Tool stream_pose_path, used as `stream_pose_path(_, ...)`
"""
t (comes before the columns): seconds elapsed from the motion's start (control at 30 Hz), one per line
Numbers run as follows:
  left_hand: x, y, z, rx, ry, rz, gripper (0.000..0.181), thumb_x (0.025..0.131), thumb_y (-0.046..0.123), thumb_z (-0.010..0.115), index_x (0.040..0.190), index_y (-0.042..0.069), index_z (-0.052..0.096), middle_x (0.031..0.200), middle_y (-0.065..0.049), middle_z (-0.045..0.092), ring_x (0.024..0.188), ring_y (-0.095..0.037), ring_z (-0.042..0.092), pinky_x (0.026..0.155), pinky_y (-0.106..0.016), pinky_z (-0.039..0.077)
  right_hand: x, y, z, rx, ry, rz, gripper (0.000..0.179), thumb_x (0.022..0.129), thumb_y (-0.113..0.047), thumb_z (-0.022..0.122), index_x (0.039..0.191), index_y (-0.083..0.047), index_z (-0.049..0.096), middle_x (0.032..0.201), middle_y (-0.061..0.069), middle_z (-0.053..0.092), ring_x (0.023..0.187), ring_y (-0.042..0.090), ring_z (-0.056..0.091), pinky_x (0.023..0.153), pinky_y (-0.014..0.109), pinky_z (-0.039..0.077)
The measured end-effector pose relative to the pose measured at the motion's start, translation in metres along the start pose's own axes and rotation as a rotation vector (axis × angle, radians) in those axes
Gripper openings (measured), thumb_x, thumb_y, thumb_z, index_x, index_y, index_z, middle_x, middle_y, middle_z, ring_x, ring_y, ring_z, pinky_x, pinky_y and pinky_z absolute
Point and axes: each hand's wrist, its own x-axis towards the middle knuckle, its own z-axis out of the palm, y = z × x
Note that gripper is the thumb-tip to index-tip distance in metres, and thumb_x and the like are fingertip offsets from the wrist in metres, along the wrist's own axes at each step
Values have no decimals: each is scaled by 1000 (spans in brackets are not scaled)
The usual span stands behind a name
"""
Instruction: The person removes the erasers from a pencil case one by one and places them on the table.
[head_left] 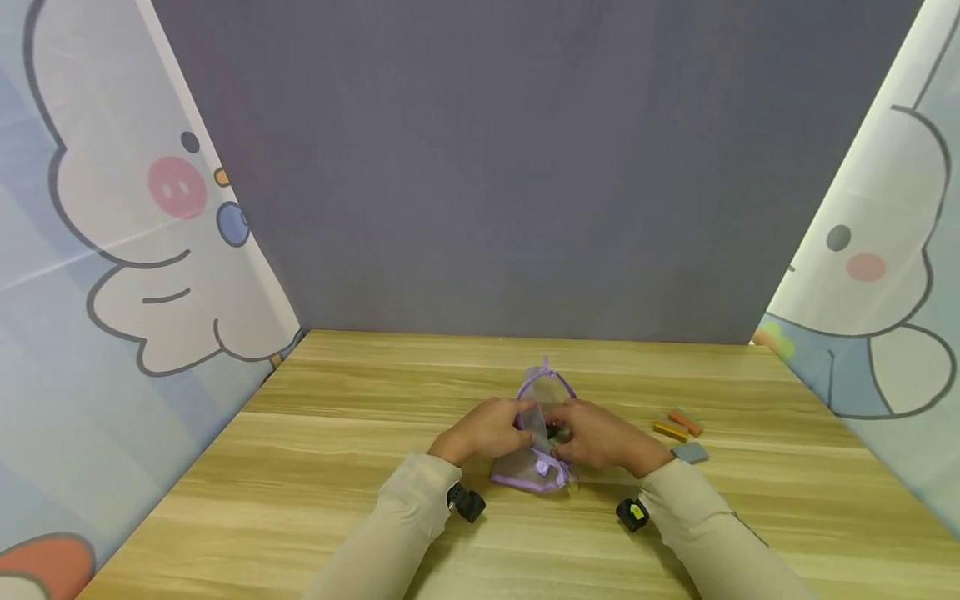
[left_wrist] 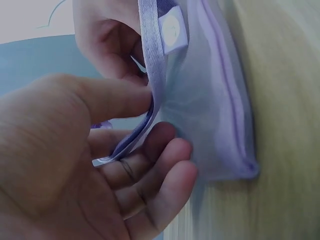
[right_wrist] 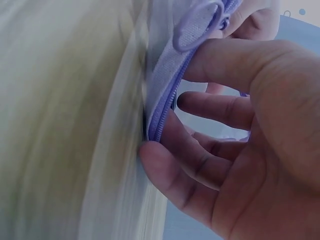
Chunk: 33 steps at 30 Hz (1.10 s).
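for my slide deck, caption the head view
Left hand and right hand grip a purple-trimmed pouch on a table, orange piece, yellow piece and gray piece at right.

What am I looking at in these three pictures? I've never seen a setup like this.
There is no robot here: a person works with two bare hands. The wide picture comes from a camera on the head, looking forward and down. The two close-ups come from cameras worn on the wrists, one per hand; small black devices show at both wrists.

On the wood-patterned table is a see-through pouch with purple trim. To its right lie a yellow block, an orange block and a grey piece.

The left hand pinches the pouch's rim between thumb and fingers. The right hand has its grip on the zippered edge. Something dark shows between the hands, too unclear to name.
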Motion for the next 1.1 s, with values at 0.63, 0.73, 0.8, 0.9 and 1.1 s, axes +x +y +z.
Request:
stream_pose_path(0.63, 0, 4, -1, -186, 61, -83, 66, 90, 11, 61, 153, 3, 41, 104, -11, 64, 57, -9, 47, 59, -27, 45, 1, 0, 1, -23, 50, 68, 25, 83, -12, 77, 107, -5, 73, 99, 5, 69, 90, 22, 64, 77, 40, 53)
stream_pose_path(0.73, 0, 3, -1, -193, 79, -81, 66, 91, 11, 59, 153, 5, 40, 106, -14, 64, 53, -9, 43, 59, -28, 44, 2, 1, 2, -19, 63, 92, 23, 84, -10, 77, 106, -5, 73, 97, 5, 71, 89, 22, 66, 77, 41, 55)
stream_pose_path(0.8, 1, 3, 0, -194, 96, -84, 66, 90, 11, 59, 153, 5, 41, 116, -11, 63, 54, -9, 44, 61, -28, 44, 2, 1, 2, -10, 63, 109, 23, 84, -10, 77, 106, -5, 73, 96, 5, 71, 89, 21, 67, 77, 41, 55)
stream_pose_path(0.9, 1, 3, 0, -205, 107, -91, 66, 90, 11, 59, 153, 7, 42, 112, -12, 65, 52, -9, 43, 60, -29, 44, 3, 2, 1, 2, 65, 108, 24, 83, -8, 78, 105, -4, 72, 95, 6, 72, 87, 22, 68, 77, 42, 56)
stream_pose_path(1.1, 0, 3, -1, -233, 111, -82, 64, 90, 10, 58, 152, 8, 43, 69, 0, 51, 48, -8, 39, 54, -27, 41, 3, 1, 1, 1, 78, 151, 25, 85, -12, 78, 108, -5, 72, 94, 4, 72, 87, 19, 67, 78, 42, 55)
